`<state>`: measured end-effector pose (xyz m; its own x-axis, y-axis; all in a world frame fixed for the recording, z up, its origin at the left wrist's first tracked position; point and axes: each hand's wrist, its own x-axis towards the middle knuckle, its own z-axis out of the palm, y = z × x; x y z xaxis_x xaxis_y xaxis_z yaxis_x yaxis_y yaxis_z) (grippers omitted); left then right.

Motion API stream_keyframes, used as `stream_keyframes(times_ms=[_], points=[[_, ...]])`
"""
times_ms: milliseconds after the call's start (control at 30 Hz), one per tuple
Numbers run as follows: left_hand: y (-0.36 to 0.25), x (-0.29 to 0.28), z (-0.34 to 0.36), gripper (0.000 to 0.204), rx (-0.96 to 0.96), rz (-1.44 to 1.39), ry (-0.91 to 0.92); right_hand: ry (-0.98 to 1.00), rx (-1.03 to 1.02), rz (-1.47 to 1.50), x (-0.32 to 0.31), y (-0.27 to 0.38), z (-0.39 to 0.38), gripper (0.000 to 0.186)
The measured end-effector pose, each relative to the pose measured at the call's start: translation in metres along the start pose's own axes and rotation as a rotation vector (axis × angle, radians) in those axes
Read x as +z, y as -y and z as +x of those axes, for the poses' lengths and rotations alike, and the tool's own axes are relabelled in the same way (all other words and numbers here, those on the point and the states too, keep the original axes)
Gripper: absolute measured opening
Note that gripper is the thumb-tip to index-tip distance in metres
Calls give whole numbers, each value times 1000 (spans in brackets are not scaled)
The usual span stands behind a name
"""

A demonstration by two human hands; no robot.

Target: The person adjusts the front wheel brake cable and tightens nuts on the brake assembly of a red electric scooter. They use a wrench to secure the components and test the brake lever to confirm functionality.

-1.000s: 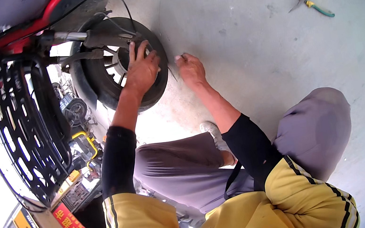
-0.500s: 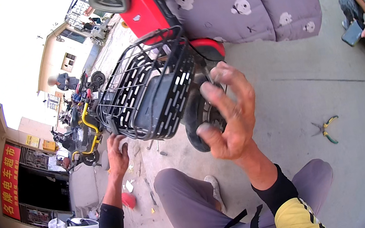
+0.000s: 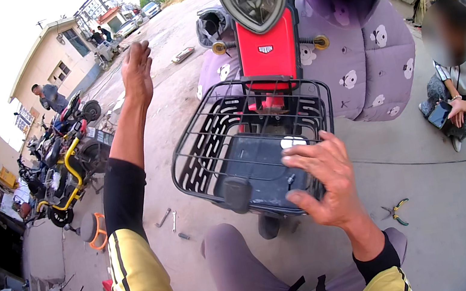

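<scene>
A black wire basket (image 3: 216,194) sits in front of a red electric scooter (image 3: 269,57) with a triangular headlight (image 3: 254,5). Over the basket's near right corner is my right hand (image 3: 329,182), its fingers apart and holding nothing that I can see. A small white patch (image 3: 292,141) shows by its fingertips; I cannot tell what it is. My left hand (image 3: 138,72) is raised in the air beyond the basket's left side, fingers stretched out, touching nothing. Below the basket, part of the front wheel (image 3: 269,225) shows.
Pliers (image 3: 399,212) lie on the ground at right, wrenches (image 3: 174,221) at left. A person (image 3: 454,80) crouches at right holding a phone. A purple quilted cover (image 3: 348,66) hangs over the scooter. Parked scooters (image 3: 69,171) and an orange-rimmed stool (image 3: 97,231) stand at left.
My left hand has left the basket's left side and risen far up. The right hand has come down to the basket's near right corner. My view has tilted and turned, showing more of the scooter.
</scene>
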<state>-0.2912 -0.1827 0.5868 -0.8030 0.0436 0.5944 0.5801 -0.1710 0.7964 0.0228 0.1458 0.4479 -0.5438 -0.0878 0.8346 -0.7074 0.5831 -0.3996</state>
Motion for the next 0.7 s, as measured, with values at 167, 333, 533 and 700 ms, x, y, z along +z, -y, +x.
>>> stream_keyframes(times_ms=[167,333,533,700], points=[[39,45,99,134,-92,-333,69,-5,275,-13,-26,5,-5,47],[45,74,180,153,-131,-553,77,-54,342,-131,-15,12,-11,37],[55,101,255,159,-186,-843,48,-61,350,-203,-13,17,-10,22],[69,118,286,116,-193,-980,-7,-59,357,-253,-12,20,-8,22]])
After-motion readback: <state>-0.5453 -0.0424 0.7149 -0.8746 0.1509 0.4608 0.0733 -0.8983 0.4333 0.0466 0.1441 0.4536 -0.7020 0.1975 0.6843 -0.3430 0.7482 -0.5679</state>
